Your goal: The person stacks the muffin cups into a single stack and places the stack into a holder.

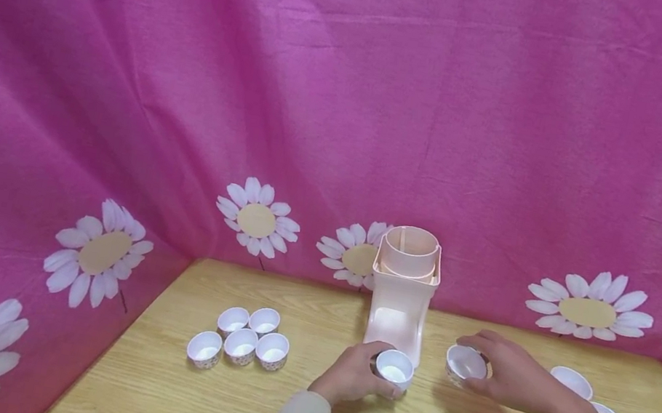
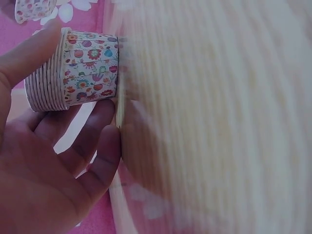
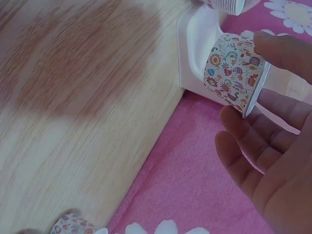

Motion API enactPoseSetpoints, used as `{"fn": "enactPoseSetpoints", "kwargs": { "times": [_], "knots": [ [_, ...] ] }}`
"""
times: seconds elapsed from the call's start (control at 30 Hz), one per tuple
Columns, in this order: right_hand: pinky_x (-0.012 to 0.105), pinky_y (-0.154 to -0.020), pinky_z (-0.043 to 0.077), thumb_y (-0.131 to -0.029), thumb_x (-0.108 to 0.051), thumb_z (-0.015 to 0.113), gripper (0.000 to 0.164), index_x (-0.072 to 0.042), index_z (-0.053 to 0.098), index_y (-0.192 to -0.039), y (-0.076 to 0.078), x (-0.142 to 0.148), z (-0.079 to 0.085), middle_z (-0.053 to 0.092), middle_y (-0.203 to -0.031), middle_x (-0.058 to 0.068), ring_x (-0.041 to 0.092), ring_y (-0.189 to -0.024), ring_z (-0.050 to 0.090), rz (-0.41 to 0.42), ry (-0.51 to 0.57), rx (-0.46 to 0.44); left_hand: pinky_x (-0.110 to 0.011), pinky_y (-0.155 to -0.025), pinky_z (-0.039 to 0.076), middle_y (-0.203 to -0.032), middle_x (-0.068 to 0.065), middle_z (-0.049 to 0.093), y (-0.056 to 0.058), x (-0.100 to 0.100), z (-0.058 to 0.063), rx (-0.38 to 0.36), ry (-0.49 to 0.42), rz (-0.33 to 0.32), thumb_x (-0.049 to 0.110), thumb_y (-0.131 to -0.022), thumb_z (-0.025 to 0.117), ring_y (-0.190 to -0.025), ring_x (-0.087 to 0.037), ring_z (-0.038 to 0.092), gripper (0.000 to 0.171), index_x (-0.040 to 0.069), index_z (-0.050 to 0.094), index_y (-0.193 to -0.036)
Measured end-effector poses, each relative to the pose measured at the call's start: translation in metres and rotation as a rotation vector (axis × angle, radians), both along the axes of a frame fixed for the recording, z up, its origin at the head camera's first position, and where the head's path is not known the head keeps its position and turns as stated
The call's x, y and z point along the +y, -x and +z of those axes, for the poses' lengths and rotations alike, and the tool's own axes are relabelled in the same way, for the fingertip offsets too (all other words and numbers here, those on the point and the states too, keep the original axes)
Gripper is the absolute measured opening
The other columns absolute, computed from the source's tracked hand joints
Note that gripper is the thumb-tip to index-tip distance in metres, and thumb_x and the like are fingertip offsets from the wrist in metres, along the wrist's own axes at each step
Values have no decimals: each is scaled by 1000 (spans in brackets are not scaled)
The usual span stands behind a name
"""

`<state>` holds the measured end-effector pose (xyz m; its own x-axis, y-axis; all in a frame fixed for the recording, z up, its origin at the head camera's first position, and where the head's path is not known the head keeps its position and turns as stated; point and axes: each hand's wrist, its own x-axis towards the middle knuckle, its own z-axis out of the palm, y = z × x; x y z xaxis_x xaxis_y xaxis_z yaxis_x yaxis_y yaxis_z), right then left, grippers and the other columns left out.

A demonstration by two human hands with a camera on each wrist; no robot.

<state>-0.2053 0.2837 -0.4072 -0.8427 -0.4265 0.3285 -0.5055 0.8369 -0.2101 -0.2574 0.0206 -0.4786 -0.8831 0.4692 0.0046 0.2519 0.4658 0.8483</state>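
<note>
My left hand (image 1: 356,373) grips a stack of nested paper cups (image 1: 394,370) standing on the table before a pale pink dispenser (image 1: 401,300). In the left wrist view the stack's floral cup wall (image 2: 91,68) and several layered rims show, thumb on one side and fingers on the other. To the right, my right hand (image 1: 510,375) holds one paper cup (image 1: 466,363) by its rim between thumb and fingers. That cup's floral print (image 3: 234,68) faces the right wrist camera, raised over the table and tilted.
Several white-lined paper cups (image 1: 241,344) stand grouped on the wooden table (image 1: 157,397) at left. Another cup (image 1: 571,382) and one more beside it stand to the right, partly behind my right forearm. A magenta cloth with daisies (image 1: 323,102) hangs behind the table.
</note>
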Motion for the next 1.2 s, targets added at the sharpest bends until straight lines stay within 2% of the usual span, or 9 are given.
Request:
{"fn": "enactPoseSetpoints", "kwargs": {
  "times": [0.27, 0.5, 0.73, 1.2],
  "knots": [
    [32, -77, 54, -72, -21, 83, 52, -2, 67, -118, 3, -15, 6, 68, -106, 5, 17, -91, 64, 7, 33, -32, -26, -84, 47, -100, 5, 71, -1, 0, 0, -14, -7, -1, 16, -67, 91, -89, -5, 58, 57, 20, 68, -119],
    [33, -76, 54, -72, -19, 84, 52, -2, 67, -117, 6, -24, 6, 68, -108, 8, 19, -92, 65, 24, 48, -5, -25, -83, 46, -101, 4, 71, -3, -1, 1, -13, -6, -4, 17, -67, 91, -89, -4, 57, 58, 19, 68, -120],
    [28, -73, 53, -72, -19, 84, 50, -2, 68, -116, 11, -34, 8, 68, -108, 8, 18, -90, 64, 46, 72, -28, -26, -84, 46, -101, 3, 71, -2, 0, 1, -24, -27, -4, 16, -67, 90, -89, -5, 57, 56, 20, 68, -118],
    [36, -80, 55, -72, -17, 84, 47, -4, 68, -114, 19, -57, 18, 70, -108, 7, 20, -95, 66, 126, 65, -34, -24, -84, 46, -99, 2, 72, 0, 0, -1, -43, -79, -25, 12, -67, 89, -89, -6, 59, 54, 18, 68, -117]
  ]
}}
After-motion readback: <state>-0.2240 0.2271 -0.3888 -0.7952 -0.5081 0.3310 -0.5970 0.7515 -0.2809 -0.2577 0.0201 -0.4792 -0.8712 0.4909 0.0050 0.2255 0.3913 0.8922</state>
